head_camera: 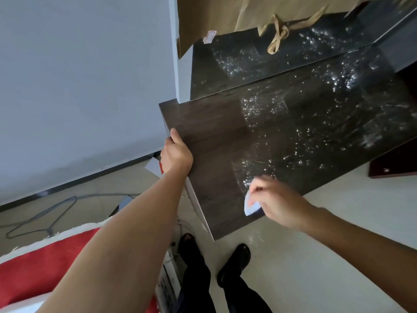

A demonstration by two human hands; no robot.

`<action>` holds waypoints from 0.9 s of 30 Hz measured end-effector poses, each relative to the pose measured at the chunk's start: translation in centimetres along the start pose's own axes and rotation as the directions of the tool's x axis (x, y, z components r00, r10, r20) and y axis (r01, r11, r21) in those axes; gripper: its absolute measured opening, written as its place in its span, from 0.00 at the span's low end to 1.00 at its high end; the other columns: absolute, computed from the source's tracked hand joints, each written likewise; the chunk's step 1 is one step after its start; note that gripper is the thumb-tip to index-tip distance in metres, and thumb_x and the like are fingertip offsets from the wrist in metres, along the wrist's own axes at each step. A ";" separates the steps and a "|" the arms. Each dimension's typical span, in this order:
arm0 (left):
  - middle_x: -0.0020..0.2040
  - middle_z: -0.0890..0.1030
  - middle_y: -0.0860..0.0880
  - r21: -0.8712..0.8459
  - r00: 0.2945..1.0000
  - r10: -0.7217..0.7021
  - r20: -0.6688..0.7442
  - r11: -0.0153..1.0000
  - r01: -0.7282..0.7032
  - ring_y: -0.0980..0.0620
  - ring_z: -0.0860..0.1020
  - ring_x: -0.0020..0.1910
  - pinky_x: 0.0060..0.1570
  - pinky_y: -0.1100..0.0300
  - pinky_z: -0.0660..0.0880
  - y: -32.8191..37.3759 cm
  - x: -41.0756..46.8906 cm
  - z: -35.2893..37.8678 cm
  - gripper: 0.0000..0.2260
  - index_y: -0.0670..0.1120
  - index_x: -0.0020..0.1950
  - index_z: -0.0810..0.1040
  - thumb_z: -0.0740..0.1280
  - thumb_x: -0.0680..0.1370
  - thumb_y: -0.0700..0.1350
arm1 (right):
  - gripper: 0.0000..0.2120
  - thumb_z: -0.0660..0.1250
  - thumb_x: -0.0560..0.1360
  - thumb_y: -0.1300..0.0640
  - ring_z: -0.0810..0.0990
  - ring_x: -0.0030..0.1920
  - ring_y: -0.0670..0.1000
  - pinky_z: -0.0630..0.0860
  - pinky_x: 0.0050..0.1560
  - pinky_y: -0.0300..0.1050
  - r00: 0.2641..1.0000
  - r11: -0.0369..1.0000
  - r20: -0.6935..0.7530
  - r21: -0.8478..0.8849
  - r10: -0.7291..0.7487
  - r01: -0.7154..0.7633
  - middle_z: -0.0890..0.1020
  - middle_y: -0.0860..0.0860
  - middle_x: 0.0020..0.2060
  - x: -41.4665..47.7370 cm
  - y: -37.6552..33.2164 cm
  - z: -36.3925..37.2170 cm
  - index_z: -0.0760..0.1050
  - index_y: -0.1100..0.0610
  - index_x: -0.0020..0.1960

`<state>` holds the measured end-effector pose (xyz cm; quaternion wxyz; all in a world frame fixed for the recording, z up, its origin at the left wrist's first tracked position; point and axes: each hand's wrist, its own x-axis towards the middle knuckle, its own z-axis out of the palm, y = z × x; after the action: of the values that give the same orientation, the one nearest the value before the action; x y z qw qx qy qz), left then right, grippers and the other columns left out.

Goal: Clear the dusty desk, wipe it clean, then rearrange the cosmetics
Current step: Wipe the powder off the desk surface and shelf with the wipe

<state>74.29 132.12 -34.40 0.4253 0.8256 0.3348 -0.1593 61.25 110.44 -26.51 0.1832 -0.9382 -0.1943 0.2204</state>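
The dark wood desk [209, 136] runs from the middle of the view to the upper right, its right part speckled with bright wet or dusty spots. My left hand [177, 152] grips the desk's left edge, thumb on top. My right hand [274, 201] pinches a small white wipe [250, 207] against the desk near its front edge; the hand is blurred. No cosmetics are in view.
A mirror [293, 53] stands behind the desk against the grey wall. A brown paper bag [216, 16] with a tied handle hangs at the top. A dark red board [394, 163] sits at the right. Cables, a red cloth [45, 263] and my feet are on the floor.
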 end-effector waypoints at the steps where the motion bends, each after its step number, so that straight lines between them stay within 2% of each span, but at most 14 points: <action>1: 0.60 0.77 0.44 -0.009 1.000 0.004 -0.003 1.000 -0.004 0.41 0.74 0.59 0.60 0.47 0.68 -0.1 0.1 0.1 0.29 0.47 0.63 0.73 0.40 0.81 0.62 | 0.17 0.64 0.66 0.71 0.74 0.45 0.51 0.75 0.39 0.51 0.993 0.999 -0.111 0.002 0.032 -0.032 0.75 0.48 0.42 2.6 0.5 -1.0 0.80 0.51 0.41; 3: 0.59 0.78 0.44 -0.033 1.000 0.023 -0.008 0.999 -0.023 0.41 0.74 0.59 0.60 0.46 0.69 -0.3 0.2 0.2 0.29 0.46 0.61 0.73 0.41 0.80 0.62 | 0.16 0.64 0.69 0.71 0.74 0.48 0.55 0.74 0.45 0.52 0.960 0.991 -0.248 -0.003 0.130 -0.136 0.75 0.52 0.46 8.2 1.7 -2.4 0.81 0.52 0.45; 5: 0.58 0.78 0.43 -0.039 0.999 0.039 -0.019 0.998 -0.040 0.40 0.74 0.58 0.59 0.47 0.70 -0.4 0.4 0.3 0.30 0.46 0.60 0.74 0.41 0.80 0.63 | 0.15 0.63 0.70 0.71 0.75 0.49 0.58 0.73 0.48 0.52 0.940 0.971 -0.246 0.041 0.238 -0.236 0.75 0.54 0.48 12.1 2.3 -2.5 0.81 0.53 0.45; 6: 0.58 0.78 0.43 -0.037 0.999 0.042 -0.025 0.998 -0.043 0.41 0.75 0.58 0.58 0.47 0.70 -0.5 0.4 0.3 0.30 0.45 0.60 0.74 0.41 0.80 0.62 | 0.15 0.63 0.70 0.71 0.74 0.49 0.58 0.73 0.48 0.52 0.937 0.967 -0.242 0.047 0.253 -0.249 0.75 0.55 0.48 12.8 2.1 -1.9 0.81 0.53 0.45; 8: 0.58 0.78 0.44 -0.037 0.999 0.042 -0.031 0.998 -0.043 0.41 0.75 0.57 0.57 0.48 0.70 -0.5 0.5 0.4 0.30 0.45 0.61 0.74 0.41 0.80 0.62 | 0.15 0.63 0.68 0.72 0.73 0.47 0.57 0.73 0.45 0.51 0.958 0.983 -0.222 0.006 0.182 -0.186 0.75 0.54 0.47 11.0 1.3 -0.1 0.80 0.53 0.43; 12: 0.59 0.78 0.44 -0.026 1.000 0.020 -0.014 0.999 -0.021 0.42 0.75 0.58 0.55 0.49 0.70 -0.5 0.0 0.2 0.30 0.45 0.63 0.73 0.41 0.80 0.62 | 0.17 0.62 0.63 0.73 0.71 0.44 0.51 0.74 0.36 0.49 0.996 0.996 -0.041 0.039 0.084 -0.082 0.74 0.48 0.43 0.3 0.7 3.2 0.77 0.52 0.37; 14: 0.60 0.77 0.43 -0.040 1.000 -0.002 0.007 0.999 0.002 0.42 0.75 0.58 0.56 0.48 0.70 -0.1 -0.4 -0.1 0.30 0.45 0.63 0.72 0.41 0.80 0.63 | 0.14 0.64 0.64 0.72 0.73 0.46 0.51 0.75 0.40 0.49 0.976 0.991 0.171 -0.011 0.136 -0.136 0.73 0.48 0.43 -3.6 0.5 2.3 0.78 0.54 0.38; 16: 0.61 0.77 0.43 -0.060 0.999 -0.041 0.023 0.997 0.042 0.42 0.75 0.59 0.57 0.49 0.70 0.3 -0.8 -0.1 0.30 0.44 0.64 0.72 0.42 0.80 0.62 | 0.10 0.65 0.67 0.68 0.74 0.49 0.53 0.75 0.48 0.48 0.941 0.972 0.256 -0.128 0.223 -0.196 0.75 0.51 0.46 -3.6 1.0 0.3 0.81 0.57 0.42; 18: 0.63 0.75 0.43 -0.070 0.998 -0.061 0.010 0.996 0.061 0.42 0.73 0.62 0.60 0.48 0.67 0.3 -1.4 0.3 0.29 0.44 0.66 0.70 0.42 0.81 0.61 | 0.11 0.64 0.69 0.67 0.76 0.50 0.56 0.75 0.50 0.49 0.948 0.953 0.132 -0.136 0.289 -0.272 0.77 0.53 0.47 -0.5 1.7 -1.7 0.82 0.56 0.45; 20: 0.64 0.75 0.42 -0.040 0.999 -0.034 -0.033 0.999 0.032 0.41 0.71 0.63 0.62 0.47 0.65 -0.3 -2.2 0.9 0.28 0.44 0.66 0.70 0.42 0.81 0.60 | 0.13 0.63 0.71 0.67 0.76 0.49 0.57 0.75 0.49 0.51 0.962 0.963 -0.105 -0.064 0.254 -0.261 0.77 0.55 0.47 4.2 2.8 -2.8 0.82 0.54 0.46; 22: 0.62 0.76 0.42 0.003 0.998 0.002 -0.069 1.000 -0.002 0.40 0.72 0.62 0.60 0.46 0.67 -1.0 -2.4 1.3 0.27 0.44 0.64 0.70 0.42 0.81 0.60 | 0.14 0.63 0.71 0.69 0.75 0.50 0.58 0.74 0.49 0.51 0.938 0.968 -0.245 0.024 0.246 -0.248 0.76 0.56 0.48 8.7 3.3 -2.5 0.82 0.55 0.47; 25: 0.60 0.77 0.42 0.039 0.995 0.024 -0.099 0.999 -0.020 0.40 0.74 0.59 0.56 0.46 0.69 -1.4 -2.0 1.5 0.27 0.44 0.62 0.71 0.42 0.81 0.60 | 0.14 0.64 0.69 0.71 0.73 0.50 0.59 0.70 0.45 0.48 0.909 0.950 -0.281 0.043 0.308 -0.309 0.75 0.57 0.49 11.6 2.9 -1.2 0.79 0.56 0.48; 27: 0.59 0.77 0.41 0.049 0.994 0.022 -0.110 0.999 -0.016 0.39 0.74 0.59 0.56 0.46 0.69 -1.3 -1.7 1.6 0.27 0.44 0.61 0.71 0.42 0.81 0.60 | 0.15 0.63 0.67 0.72 0.71 0.49 0.58 0.70 0.45 0.49 0.925 0.956 -0.256 -0.008 0.281 -0.292 0.74 0.56 0.49 9.2 2.6 0.1 0.78 0.57 0.47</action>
<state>72.20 130.67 -35.24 0.3879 0.8462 0.3459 -0.1174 69.52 112.36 -30.88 0.1508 -0.9807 -0.0353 0.1191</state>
